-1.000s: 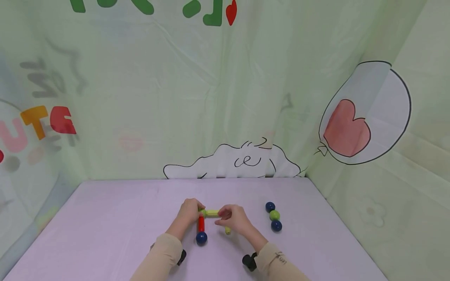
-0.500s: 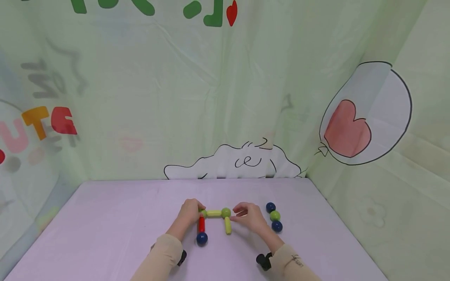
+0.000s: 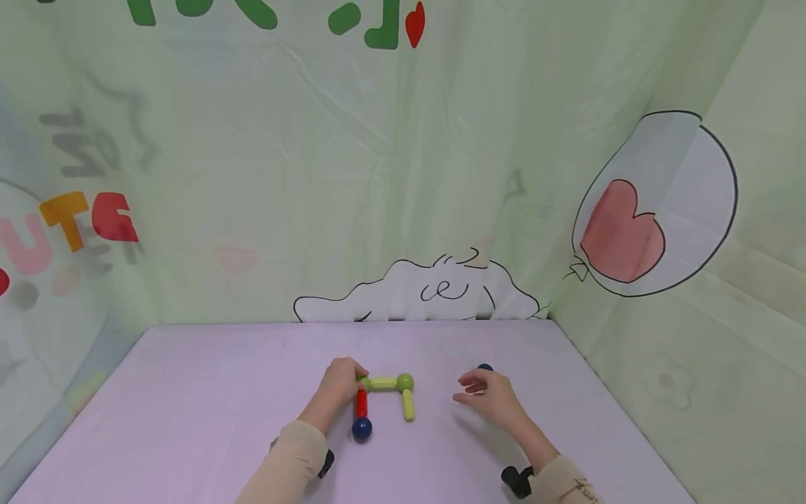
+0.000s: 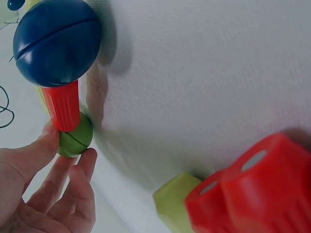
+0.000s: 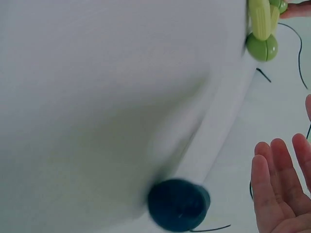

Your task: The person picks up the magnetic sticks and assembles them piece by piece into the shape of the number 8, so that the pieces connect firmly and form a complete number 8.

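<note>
My left hand [image 3: 342,381] pinches a green ball [image 4: 77,138] between thumb and fingers. From that ball a red magnetic rod [image 3: 362,404] runs toward me to a blue ball [image 3: 362,429]. A yellow-green rod [image 3: 383,383] goes right to a second green ball [image 3: 405,382], where another yellow-green rod [image 3: 408,406] points toward me. Well to the right, my right hand [image 3: 494,399] hovers with relaxed, parted fingers and holds nothing. Just behind it a dark blue ball [image 3: 485,367] peeks out; the hand covers the other balls of that row in the head view.
Loose red rods [image 4: 272,189] and a yellow-green rod [image 4: 177,201] lie on the table in the left wrist view; the left forearm hides them from the head camera. The lilac tabletop [image 3: 208,392] meets a printed curtain [image 3: 252,175] at the back.
My right hand has left the second green ball, now seen at the corner, and moved right to the row of balls. The left hand has kept its hold.
</note>
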A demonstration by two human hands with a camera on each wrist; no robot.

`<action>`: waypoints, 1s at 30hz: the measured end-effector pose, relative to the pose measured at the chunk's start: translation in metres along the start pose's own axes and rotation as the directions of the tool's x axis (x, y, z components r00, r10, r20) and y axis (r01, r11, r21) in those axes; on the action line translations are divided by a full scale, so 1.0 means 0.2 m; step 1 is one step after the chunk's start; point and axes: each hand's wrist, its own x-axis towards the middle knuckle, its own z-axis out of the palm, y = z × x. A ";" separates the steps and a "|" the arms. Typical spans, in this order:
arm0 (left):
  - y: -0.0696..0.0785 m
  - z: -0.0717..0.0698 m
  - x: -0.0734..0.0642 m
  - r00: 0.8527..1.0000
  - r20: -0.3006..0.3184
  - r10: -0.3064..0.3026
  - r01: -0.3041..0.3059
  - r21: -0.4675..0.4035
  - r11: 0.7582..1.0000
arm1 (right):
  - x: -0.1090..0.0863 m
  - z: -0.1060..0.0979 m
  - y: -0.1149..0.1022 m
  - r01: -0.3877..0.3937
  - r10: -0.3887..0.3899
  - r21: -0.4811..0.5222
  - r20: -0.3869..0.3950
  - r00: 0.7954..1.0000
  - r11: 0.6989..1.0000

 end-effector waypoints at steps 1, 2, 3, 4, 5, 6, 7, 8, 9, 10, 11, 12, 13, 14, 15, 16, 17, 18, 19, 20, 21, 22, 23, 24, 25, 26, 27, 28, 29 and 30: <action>0.00 0.00 0.00 1.000 0.001 0.001 -0.001 0.004 1.000 | -0.01 -0.01 0.02 0.001 -0.001 -0.006 -0.004 1.000 1.000; 0.00 0.00 0.00 1.000 0.004 -0.003 0.003 0.006 1.000 | -0.01 -0.03 0.04 0.001 -0.001 -0.011 -0.005 1.000 1.000; 0.00 0.00 0.00 1.000 0.009 -0.008 0.008 0.005 1.000 | -0.02 -0.04 0.05 -0.002 0.002 -0.015 -0.007 1.000 1.000; 0.00 0.00 0.00 1.000 0.013 -0.010 0.010 0.006 1.000 | -0.02 -0.06 0.07 -0.005 0.005 -0.020 -0.010 1.000 1.000; 0.00 0.00 0.00 1.000 0.016 -0.011 0.011 0.006 1.000 | -0.03 -0.07 0.09 -0.010 0.009 -0.022 -0.011 1.000 1.000; 0.00 0.00 0.00 1.000 0.021 -0.012 0.012 0.004 1.000 | -0.03 -0.08 0.10 -0.015 0.014 -0.022 -0.013 1.000 1.000; 0.00 0.00 0.00 1.000 0.025 -0.012 0.012 0.004 1.000 | -0.04 -0.10 0.11 -0.020 0.020 -0.022 -0.015 1.000 1.000; 0.00 0.00 0.00 1.000 0.028 -0.011 0.011 0.003 1.000 | -0.04 -0.11 0.12 -0.025 0.025 -0.018 -0.018 1.000 1.000; 0.00 -0.01 0.00 1.000 0.029 -0.006 0.006 0.001 1.000 | -0.04 -0.12 0.13 -0.031 0.031 -0.015 -0.022 0.999 0.999; 0.01 -0.01 0.00 1.000 0.031 -0.002 0.002 -0.001 1.000 | -0.04 -0.13 0.14 -0.036 0.036 -0.016 -0.027 0.999 0.999; 0.01 -0.01 0.00 0.999 0.034 0.003 -0.003 0.000 1.000 | -0.05 -0.14 0.15 -0.041 0.040 -0.013 -0.031 0.999 0.999; 0.01 -0.01 0.00 0.999 0.034 0.011 -0.011 0.002 1.000 | -0.05 -0.15 0.16 -0.044 0.043 -0.015 -0.032 0.999 0.999; 0.01 -0.01 0.00 0.999 0.034 0.018 -0.018 0.006 1.000 | -0.05 -0.15 0.17 -0.045 0.045 -0.018 -0.033 0.998 0.999; 0.01 -0.01 0.00 0.999 0.038 0.023 -0.023 0.005 1.000 | -0.05 -0.16 0.18 -0.047 0.047 -0.022 -0.034 0.998 0.999; 0.01 -0.01 0.00 0.999 0.038 0.029 -0.030 0.007 1.000 | -0.05 -0.17 0.19 -0.051 0.050 -0.024 -0.037 0.998 0.998; 0.00 -0.01 0.00 0.999 0.039 0.037 -0.037 0.013 0.999 | -0.05 -0.17 0.19 -0.052 0.051 -0.027 -0.037 0.998 0.998; 0.00 -0.01 0.00 0.998 0.037 0.045 -0.046 0.022 0.999 | -0.05 -0.17 0.19 -0.051 0.050 -0.027 -0.039 0.998 0.998; 0.00 -0.01 0.00 0.998 0.037 0.049 -0.050 0.027 0.998 | -0.05 -0.18 0.20 -0.051 0.050 -0.031 -0.039 0.998 0.998; 0.00 -0.01 0.00 0.998 0.039 0.047 -0.048 0.029 0.998 | -0.05 -0.18 0.20 -0.052 0.051 -0.034 -0.040 0.998 0.998; 0.00 -0.01 0.00 0.998 0.041 0.046 -0.047 0.032 0.998 | -0.06 -0.18 0.21 -0.055 0.053 -0.037 -0.043 0.998 0.998; 0.01 -0.01 0.00 0.998 0.039 0.044 -0.046 0.036 0.998 | -0.06 -0.18 0.21 -0.058 0.056 -0.039 -0.042 0.998 0.998; 0.01 -0.01 0.00 0.998 0.040 0.041 -0.042 0.037 0.998 | -0.06 -0.19 0.21 -0.061 0.059 -0.043 -0.040 0.997 0.997; 0.01 -0.01 0.00 0.999 0.041 0.036 -0.038 0.038 0.999 | -0.06 -0.19 0.21 -0.063 0.061 -0.046 -0.039 0.997 0.997; 0.01 -0.01 0.00 0.999 0.043 0.031 -0.032 0.038 0.999 | -0.06 -0.19 0.21 -0.067 0.065 -0.050 -0.037 0.997 0.996; 0.01 -0.01 -0.01 0.999 0.041 0.029 -0.031 0.039 0.999 | -0.06 -0.19 0.22 -0.072 0.070 -0.054 -0.036 0.997 0.996; 0.02 -0.01 -0.01 0.999 0.040 0.029 -0.030 0.040 0.999 | -0.06 -0.19 0.22 -0.077 0.075 -0.061 -0.035 0.997 0.995; 0.01 -0.01 -0.01 0.999 0.037 0.028 -0.030 0.040 0.999 | -0.06 -0.20 0.22 -0.082 0.080 -0.070 -0.033 0.996 0.994; 0.01 -0.01 -0.01 0.999 0.033 0.029 -0.030 0.041 0.999 | -0.06 -0.20 0.22 -0.084 0.081 -0.082 -0.031 0.996 0.993; 0.01 -0.01 -0.01 0.999 0.027 0.030 -0.031 0.039 0.999 | -0.06 -0.20 0.23 -0.086 0.084 -0.094 -0.028 0.996 0.992; 0.01 -0.01 -0.01 0.999 0.019 0.033 -0.034 0.041 0.999 | -0.06 -0.20 0.23 -0.089 0.087 -0.107 -0.027 0.996 0.990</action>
